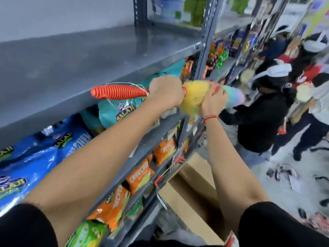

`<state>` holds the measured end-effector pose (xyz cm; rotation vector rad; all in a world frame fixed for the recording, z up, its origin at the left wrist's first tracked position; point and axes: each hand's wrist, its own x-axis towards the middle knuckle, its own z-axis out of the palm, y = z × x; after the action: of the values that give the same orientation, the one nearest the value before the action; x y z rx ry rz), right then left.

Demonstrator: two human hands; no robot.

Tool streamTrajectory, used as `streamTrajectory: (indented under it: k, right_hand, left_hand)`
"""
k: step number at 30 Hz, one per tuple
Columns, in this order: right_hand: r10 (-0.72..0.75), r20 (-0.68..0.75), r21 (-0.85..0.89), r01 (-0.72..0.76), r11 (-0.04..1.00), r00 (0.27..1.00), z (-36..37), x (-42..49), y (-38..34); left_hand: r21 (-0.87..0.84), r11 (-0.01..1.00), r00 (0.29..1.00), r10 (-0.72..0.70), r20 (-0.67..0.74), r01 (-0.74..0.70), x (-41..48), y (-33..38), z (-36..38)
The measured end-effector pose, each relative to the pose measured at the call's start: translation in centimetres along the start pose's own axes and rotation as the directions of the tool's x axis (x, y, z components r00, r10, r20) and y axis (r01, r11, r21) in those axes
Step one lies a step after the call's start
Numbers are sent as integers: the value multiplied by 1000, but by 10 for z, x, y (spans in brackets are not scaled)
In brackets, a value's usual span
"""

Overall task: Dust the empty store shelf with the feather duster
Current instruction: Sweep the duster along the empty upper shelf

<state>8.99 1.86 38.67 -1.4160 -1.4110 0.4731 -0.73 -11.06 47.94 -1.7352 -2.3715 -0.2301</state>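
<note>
The feather duster (pixel 195 97) has a ribbed orange handle pointing left and a fluffy head in yellow, green and pink. It is held level in front of the shelf's edge, a little below the bare grey metal shelf (pixel 74 56). My left hand (pixel 166 90) grips the stem between handle and head. My right hand (pixel 214 99) clutches the fluffy head from the right side. Both arms reach forward from black sleeves.
Lower shelves hold blue, teal and orange snack bags (pixel 140 175). An open cardboard box (pixel 194 193) sits in a red-handled basket on the floor below. Several people (pixel 263 111) crouch and stand in the aisle to the right. Grey uprights (pixel 207 34) divide the shelving.
</note>
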Motion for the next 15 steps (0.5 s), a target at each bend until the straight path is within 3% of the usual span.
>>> streamTrajectory:
  k: [7,15]
  right_hand:
    - [-175,-63,149,183,972,983,-2,15,-104]
    - [-308,6,326,290,900,951,30,-6,-176]
  left_hand:
    - [36,995,970,-80,-231,91,-2,-36,-79]
    - [49,978,944,-181,-275,201,-15,-100,-117]
